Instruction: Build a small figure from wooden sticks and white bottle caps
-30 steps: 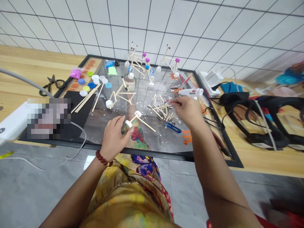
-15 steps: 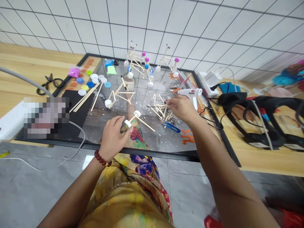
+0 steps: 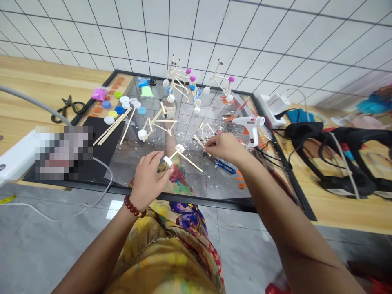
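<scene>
Left hand [image 3: 148, 179] curled, fingers and thumb closed around the capped end of a small stick-and-cap piece [image 3: 188, 160], just above the near edge of the black-framed glass panel [image 3: 180, 197] on the wooden counter [image 3: 36, 77]. Two white bottle caps at that end: one against the fingertips, the other just beyond. From them, a single wooden stick on a long slant toward the right of the panel, its free end reaching to just below and left of the right hand [image 3: 223, 148]. Right hand clearly the nearer of the two to that free end, with the left hand at the opposite end of the long axis.

Right hand in a pinch, thumb and fingertips pressed together low over a loose scatter of wooden sticks [image 3: 200, 142] and white crumbs, anything between the fingertips too small to tell. Just below that hand, blue-handled scissors [image 3: 225, 166]; just beyond it, a white hot glue gun [image 3: 249, 124], near the panel's right edge.

Mid-panel, left of centre, a stick frame with white caps [image 3: 156, 124]. Toward the far edge, more stick frames [image 3: 180, 79] with pink and blue balls. Along the left edge, coloured bottle caps [image 3: 119, 109] and a bundle of wooden sticks [image 3: 112, 130] on a black sheet [image 3: 101, 136].
</scene>
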{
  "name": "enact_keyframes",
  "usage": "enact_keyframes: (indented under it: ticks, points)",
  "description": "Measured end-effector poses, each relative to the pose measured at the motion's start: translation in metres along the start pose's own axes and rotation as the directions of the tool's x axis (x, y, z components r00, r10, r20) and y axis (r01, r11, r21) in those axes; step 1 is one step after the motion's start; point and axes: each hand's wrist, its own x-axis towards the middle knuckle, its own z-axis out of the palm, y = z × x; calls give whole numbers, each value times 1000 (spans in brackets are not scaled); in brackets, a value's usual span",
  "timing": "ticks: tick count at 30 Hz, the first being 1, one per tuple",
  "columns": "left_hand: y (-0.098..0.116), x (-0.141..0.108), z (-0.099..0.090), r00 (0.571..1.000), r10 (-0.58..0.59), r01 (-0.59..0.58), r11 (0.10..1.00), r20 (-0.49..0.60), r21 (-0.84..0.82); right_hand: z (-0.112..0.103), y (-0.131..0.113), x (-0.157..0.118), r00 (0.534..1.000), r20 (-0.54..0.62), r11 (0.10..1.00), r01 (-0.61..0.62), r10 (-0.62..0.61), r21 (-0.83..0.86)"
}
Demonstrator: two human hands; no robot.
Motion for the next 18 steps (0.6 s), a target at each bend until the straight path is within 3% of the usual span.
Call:
enact_keyframes:
  ticks: [3,9,18]
  points:
    - [0,0,0,1000,-3,3,1000,3,-8,-2,1,0,1000,-21,1000,-6,6,-29]
    - [0,-1,-1,1000,-4,4,1000,-1,-20,-13,19,-8,984,-173,999,-33,37,28]
    - [0,-1,-2,999,-20,21,999,30,-31,0,9,-20,998,-63,1000,4,-2,28]
